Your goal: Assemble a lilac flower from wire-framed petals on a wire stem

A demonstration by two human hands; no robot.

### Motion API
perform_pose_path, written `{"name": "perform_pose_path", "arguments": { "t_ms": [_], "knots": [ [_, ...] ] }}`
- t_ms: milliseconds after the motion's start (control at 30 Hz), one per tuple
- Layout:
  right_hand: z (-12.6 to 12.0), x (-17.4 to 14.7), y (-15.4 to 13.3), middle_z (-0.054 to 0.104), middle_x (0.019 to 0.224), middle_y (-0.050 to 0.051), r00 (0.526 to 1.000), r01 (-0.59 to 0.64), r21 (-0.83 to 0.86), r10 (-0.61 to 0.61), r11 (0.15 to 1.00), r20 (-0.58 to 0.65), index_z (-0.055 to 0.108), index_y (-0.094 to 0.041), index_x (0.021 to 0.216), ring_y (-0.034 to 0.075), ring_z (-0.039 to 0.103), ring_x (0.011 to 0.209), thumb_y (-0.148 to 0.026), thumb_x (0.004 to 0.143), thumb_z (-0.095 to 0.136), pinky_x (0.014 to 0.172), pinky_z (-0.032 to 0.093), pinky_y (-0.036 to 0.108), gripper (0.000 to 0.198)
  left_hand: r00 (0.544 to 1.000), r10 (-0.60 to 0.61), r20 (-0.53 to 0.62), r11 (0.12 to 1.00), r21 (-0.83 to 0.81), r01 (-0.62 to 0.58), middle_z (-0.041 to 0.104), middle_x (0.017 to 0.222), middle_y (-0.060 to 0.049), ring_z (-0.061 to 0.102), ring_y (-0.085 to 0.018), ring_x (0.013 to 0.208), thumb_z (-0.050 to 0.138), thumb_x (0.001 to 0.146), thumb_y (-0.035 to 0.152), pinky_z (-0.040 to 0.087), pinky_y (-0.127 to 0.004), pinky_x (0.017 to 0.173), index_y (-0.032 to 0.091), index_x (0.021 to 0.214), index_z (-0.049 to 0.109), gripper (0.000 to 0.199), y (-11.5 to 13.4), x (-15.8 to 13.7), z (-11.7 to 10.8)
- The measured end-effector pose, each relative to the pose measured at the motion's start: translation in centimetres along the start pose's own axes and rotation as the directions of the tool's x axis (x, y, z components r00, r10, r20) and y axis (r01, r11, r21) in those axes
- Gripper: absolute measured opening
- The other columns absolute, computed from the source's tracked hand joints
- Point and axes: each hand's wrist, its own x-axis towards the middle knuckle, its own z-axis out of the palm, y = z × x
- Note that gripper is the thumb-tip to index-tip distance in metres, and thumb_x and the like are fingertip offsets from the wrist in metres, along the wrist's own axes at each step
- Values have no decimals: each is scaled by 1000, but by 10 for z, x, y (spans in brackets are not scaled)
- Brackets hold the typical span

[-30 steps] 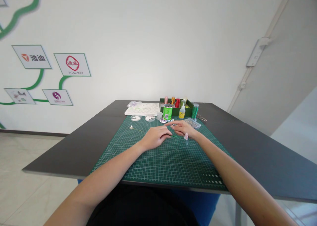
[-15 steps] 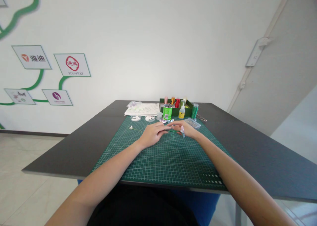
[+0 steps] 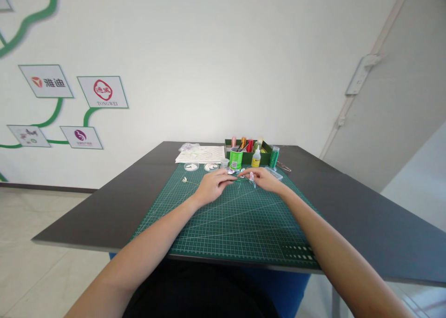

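Over the green cutting mat (image 3: 226, 229), both my hands work close together on a small craft flower (image 3: 252, 176) with pale pink and whitish petals and a thin green stem (image 3: 239, 180). My left hand (image 3: 213, 187) is closed, thumb and fingers pinching the left end of the stem. From the other side my right hand (image 3: 265, 179) comes in with fingers drawn together at the stem; the petals hang below its fingers. Fine green strands dangle between the hands. The exact fingertip contact is too small to make out.
Behind the hands stand a green cup (image 3: 236, 159) with tools, a glue bottle (image 3: 256, 158), a green thread spool (image 3: 274, 157) and a box (image 3: 247, 158) of spools. White sheets (image 3: 202, 154) and small dishes (image 3: 191, 167) lie left. A white bud on a stem (image 3: 184, 180) rests near my left hand.
My fingertips have moved slightly apart, exposing more of the green stem between them. The petals have shifted a little left and up under my right hand.
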Motion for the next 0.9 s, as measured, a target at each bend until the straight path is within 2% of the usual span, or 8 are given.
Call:
{"name": "perform_pose_path", "arguments": {
  "t_ms": [133,267,500,600,800,900],
  "knots": [
    [-4,-1,-6,46,51,-3,1000,-22,-60,21,998,-14,76,-12,103,10,27,47,-23,87,46,47,21,23,35,999,-29,-27,999,-33,28,66,84,-4,61,-15,78,60,92,24,49,-27,72,21,103,74,19,0,1,-2],
    [-6,-1,-10,46,54,-2,1000,-16,-121,13,993,-28,75,-10,105,9,25,47,-23,88,42,47,19,23,39,999,-44,-31,998,-43,43,65,81,-3,60,-15,76,61,92,23,48,-27,70,21,102,75,18,1,2,-4],
    [-13,-2,-13,49,55,-1,997,-24,-211,8,977,-78,75,-11,106,10,31,48,-29,91,43,48,22,23,40,998,-41,-47,996,-81,37,66,83,-4,60,-15,76,62,90,21,48,-28,71,20,102,74,17,0,2,-4],
    [-12,-1,-14,53,57,0,999,-10,-205,3,979,-35,75,-10,106,10,33,49,-25,90,43,50,26,23,39,998,-24,-65,993,-116,16,66,83,-4,60,-15,75,63,90,21,47,-28,70,20,101,74,16,-1,2,-3],
    [3,0,-14,67,71,5,999,38,-65,-38,997,4,76,-13,102,15,51,60,-28,86,50,59,40,25,34,996,-6,-89,989,-149,-7,65,81,-4,58,-15,74,62,90,20,46,-27,69,21,105,74,19,2,2,-1],
    [14,1,-11,61,61,1,1000,11,9,-11,1000,23,74,-12,106,14,48,52,-27,85,50,55,40,25,34,996,-5,-94,988,-156,-10,64,81,-4,57,-14,73,62,90,19,45,-26,69,21,108,73,21,4,3,-2]
  ]
}}
